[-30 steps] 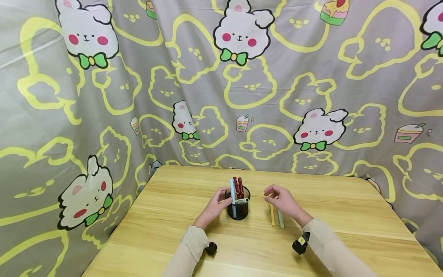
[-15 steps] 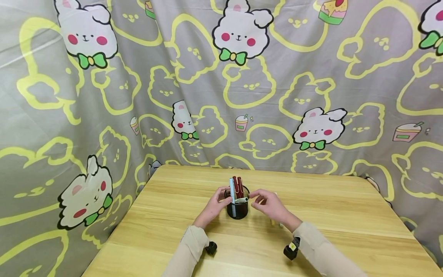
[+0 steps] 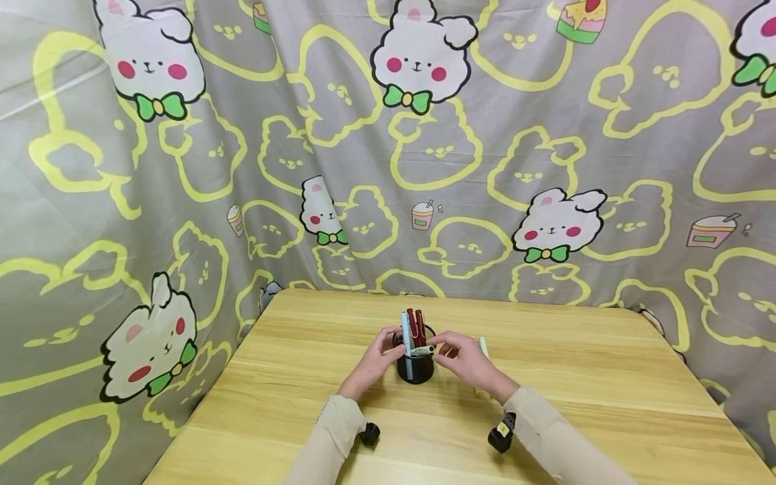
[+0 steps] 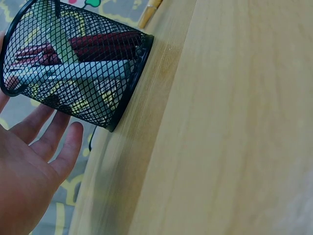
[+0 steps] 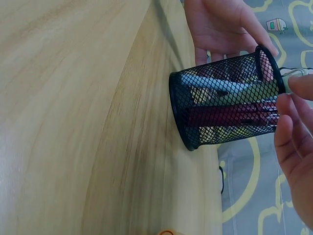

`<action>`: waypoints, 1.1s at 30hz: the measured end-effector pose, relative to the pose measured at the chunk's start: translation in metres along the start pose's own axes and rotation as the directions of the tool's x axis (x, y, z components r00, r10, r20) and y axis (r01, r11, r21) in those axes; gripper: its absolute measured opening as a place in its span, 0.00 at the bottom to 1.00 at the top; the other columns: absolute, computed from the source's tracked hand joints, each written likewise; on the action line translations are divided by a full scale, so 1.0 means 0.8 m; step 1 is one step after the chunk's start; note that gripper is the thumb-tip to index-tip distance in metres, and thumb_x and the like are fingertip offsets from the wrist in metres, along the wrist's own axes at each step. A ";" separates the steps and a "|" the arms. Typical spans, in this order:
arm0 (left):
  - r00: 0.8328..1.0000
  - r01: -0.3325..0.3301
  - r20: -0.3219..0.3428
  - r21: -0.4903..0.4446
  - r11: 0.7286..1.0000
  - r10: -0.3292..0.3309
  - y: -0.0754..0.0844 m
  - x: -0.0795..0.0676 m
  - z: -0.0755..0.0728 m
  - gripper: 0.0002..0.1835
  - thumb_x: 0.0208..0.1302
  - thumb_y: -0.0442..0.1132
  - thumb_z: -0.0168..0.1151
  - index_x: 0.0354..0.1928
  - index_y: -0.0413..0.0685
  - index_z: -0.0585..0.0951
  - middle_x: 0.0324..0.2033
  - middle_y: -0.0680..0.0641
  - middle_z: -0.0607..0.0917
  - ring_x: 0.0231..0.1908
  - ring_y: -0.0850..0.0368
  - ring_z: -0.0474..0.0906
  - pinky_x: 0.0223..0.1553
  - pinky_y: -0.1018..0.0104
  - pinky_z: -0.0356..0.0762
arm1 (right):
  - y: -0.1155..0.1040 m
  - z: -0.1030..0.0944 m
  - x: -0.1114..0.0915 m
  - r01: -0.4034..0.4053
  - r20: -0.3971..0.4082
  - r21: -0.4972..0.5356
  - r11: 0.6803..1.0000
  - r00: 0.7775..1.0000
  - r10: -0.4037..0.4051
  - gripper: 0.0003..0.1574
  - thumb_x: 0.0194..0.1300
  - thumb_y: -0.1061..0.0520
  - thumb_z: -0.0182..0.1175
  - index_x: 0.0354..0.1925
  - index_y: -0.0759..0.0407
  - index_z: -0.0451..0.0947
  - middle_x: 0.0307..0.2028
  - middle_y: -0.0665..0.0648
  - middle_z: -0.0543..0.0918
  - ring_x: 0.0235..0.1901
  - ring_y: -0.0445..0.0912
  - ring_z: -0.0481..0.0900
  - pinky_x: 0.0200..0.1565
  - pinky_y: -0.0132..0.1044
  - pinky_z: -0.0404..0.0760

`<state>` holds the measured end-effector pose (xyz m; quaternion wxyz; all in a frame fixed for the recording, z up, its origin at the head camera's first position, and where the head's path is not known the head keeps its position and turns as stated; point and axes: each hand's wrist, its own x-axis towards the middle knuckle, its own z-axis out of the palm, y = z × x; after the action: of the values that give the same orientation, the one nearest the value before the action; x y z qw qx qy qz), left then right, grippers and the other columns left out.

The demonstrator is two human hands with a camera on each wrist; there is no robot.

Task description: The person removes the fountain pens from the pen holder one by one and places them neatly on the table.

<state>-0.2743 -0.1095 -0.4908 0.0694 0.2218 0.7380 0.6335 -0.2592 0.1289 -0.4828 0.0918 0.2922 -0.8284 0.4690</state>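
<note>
A black mesh pen holder (image 3: 415, 372) stands upright on the table. Inside it are dark red pens (image 3: 417, 325), a light blue pen (image 3: 406, 331) and a pale green pen (image 3: 422, 350) that leans across to the right rim. My left hand (image 3: 377, 360) holds the holder by its left rim, thumb in front; in the left wrist view its other fingers spread free beside the mesh. At the right rim, my right hand (image 3: 468, 360) pinches the pale green pen's top end between thumb and fingers, as the right wrist view shows (image 5: 299, 127).
To the right of the holder, a green pen (image 3: 483, 346) and a yellow pen (image 3: 477, 391) lie on the wooden table (image 3: 582, 404), partly hidden under my right hand. A patterned curtain (image 3: 364, 155) hangs behind the table and along its left side.
My right hand has moved left from above the loose pens to the holder's rim and now pinches the pale green pen. My left hand has stayed on the holder.
</note>
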 end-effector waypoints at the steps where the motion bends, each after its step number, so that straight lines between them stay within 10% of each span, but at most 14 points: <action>1: 1.000 0.001 0.000 -0.002 1.000 -0.001 0.000 0.000 0.000 0.24 0.69 0.38 0.55 0.64 0.39 0.64 0.56 0.35 0.72 0.58 0.40 0.67 0.55 0.51 0.69 | 0.000 0.001 0.001 -0.004 0.006 0.005 1.000 1.000 0.004 0.17 0.60 0.64 0.64 0.49 0.60 0.80 0.41 0.54 0.82 0.30 0.40 0.78 0.33 0.34 0.78; 24: 1.000 0.001 0.005 0.013 1.000 -0.001 0.008 -0.001 0.000 0.23 0.69 0.35 0.53 0.64 0.38 0.64 0.56 0.34 0.72 0.58 0.40 0.67 0.55 0.50 0.68 | 0.009 0.011 0.013 -0.024 0.031 0.031 0.999 0.999 0.023 0.14 0.58 0.63 0.66 0.44 0.55 0.83 0.38 0.47 0.81 0.25 0.39 0.76 0.27 0.34 0.77; 33: 1.000 -0.023 0.005 0.026 0.999 0.023 0.002 0.000 0.000 0.23 0.70 0.35 0.53 0.63 0.38 0.64 0.56 0.34 0.73 0.57 0.40 0.68 0.54 0.51 0.69 | -0.015 0.005 0.009 -0.020 0.011 0.109 0.994 1.000 0.019 0.14 0.58 0.68 0.63 0.45 0.67 0.80 0.36 0.60 0.82 0.24 0.41 0.76 0.24 0.33 0.76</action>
<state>-0.2740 -0.1094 -0.4892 0.0611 0.2327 0.7435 0.6239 -0.2575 0.1179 -0.4730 0.0670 0.2909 -0.8049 0.5128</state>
